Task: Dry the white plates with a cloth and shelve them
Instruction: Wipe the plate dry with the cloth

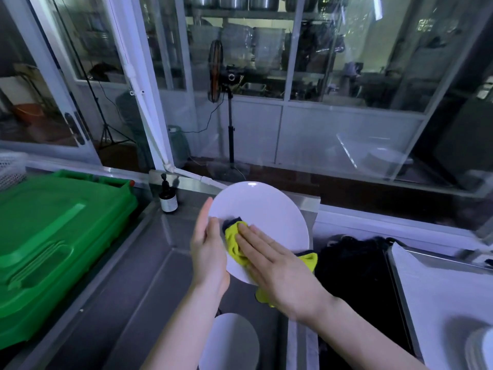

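I hold a white plate point(262, 212) tilted up over the steel sink point(149, 284). My left hand point(209, 249) grips its left rim, thumb on the face and fingers behind. My right hand point(277, 265) lies flat with straight fingers and presses a yellow cloth point(233, 237) against the plate's lower face. The cloth's ends hang out under that hand. A second white plate point(234, 340) lies low in the sink beneath my arms. More white plates point(480, 348) are stacked at the bottom right corner.
A green plastic bin lid point(53, 236) fills the left side. A dark pump bottle point(168, 198) stands at the sink's back edge. A black bag-like heap point(354, 260) sits right of the sink, beside a white counter point(437, 287). Glass walls and a standing fan point(217, 73) lie beyond.
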A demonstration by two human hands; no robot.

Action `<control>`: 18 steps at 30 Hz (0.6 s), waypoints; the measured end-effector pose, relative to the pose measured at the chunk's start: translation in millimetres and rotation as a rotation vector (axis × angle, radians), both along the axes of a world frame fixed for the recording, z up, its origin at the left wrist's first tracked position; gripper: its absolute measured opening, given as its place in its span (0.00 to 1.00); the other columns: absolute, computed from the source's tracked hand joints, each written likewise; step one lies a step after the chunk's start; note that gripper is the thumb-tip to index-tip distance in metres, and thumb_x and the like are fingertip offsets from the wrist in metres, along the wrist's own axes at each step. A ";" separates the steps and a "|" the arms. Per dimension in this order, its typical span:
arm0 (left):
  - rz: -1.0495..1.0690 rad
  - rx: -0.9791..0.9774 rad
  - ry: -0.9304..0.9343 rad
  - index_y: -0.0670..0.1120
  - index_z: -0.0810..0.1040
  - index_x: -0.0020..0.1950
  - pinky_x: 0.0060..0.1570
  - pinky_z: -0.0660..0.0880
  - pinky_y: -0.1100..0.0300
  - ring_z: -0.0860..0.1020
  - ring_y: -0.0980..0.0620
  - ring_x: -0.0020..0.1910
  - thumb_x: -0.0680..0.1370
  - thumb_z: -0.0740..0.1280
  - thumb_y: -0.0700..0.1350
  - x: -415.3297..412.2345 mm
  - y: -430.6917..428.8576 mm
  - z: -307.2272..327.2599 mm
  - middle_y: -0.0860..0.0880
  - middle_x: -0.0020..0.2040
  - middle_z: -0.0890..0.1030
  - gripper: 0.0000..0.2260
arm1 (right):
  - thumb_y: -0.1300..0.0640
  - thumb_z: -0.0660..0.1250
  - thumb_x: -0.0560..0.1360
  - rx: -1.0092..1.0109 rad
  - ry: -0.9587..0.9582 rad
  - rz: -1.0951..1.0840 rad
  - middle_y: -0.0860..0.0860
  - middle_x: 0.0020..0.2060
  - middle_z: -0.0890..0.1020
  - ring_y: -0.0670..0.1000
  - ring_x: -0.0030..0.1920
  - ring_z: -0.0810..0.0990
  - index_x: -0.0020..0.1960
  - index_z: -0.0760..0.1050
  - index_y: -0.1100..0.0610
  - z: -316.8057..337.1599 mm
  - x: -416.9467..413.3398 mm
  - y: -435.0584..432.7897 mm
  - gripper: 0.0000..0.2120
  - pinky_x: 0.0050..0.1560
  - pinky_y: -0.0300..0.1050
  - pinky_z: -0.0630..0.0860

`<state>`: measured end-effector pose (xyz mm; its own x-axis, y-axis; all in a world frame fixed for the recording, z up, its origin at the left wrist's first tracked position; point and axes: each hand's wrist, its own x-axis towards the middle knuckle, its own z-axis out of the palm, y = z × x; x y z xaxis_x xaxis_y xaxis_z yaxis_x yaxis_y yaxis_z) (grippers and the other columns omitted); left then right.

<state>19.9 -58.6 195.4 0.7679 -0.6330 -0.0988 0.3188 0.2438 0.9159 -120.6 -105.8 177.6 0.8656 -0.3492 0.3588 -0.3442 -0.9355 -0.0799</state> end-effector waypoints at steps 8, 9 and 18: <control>-0.017 0.018 -0.022 0.65 0.78 0.61 0.73 0.67 0.49 0.72 0.54 0.71 0.85 0.59 0.44 -13.6 -4.1 -3.0 0.58 0.68 0.77 0.16 | 0.57 0.49 0.85 0.150 -0.077 -0.372 0.54 0.79 0.46 0.52 0.79 0.44 0.79 0.47 0.61 11.4 35.0 -68.4 0.25 0.78 0.42 0.43; -0.009 0.014 -0.010 0.66 0.79 0.60 0.73 0.68 0.46 0.72 0.53 0.71 0.85 0.59 0.44 -11.3 -3.5 -2.9 0.57 0.69 0.77 0.16 | 0.56 0.49 0.85 0.113 -0.069 -0.406 0.55 0.79 0.46 0.53 0.79 0.44 0.79 0.46 0.61 12.0 32.0 -74.5 0.25 0.77 0.41 0.41; -0.025 -0.024 0.056 0.58 0.82 0.59 0.49 0.80 0.63 0.84 0.54 0.55 0.86 0.57 0.40 1.1 -11.4 -1.9 0.50 0.59 0.85 0.17 | 0.56 0.57 0.83 0.019 -0.045 -0.002 0.56 0.75 0.65 0.54 0.76 0.62 0.74 0.65 0.62 10.9 24.9 0.0 0.22 0.76 0.47 0.59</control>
<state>21.1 -70.1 193.5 0.7455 -0.6546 -0.1257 0.3754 0.2564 0.8907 -95.7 -105.7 188.5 0.8481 -0.3575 0.3911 -0.3413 -0.9331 -0.1128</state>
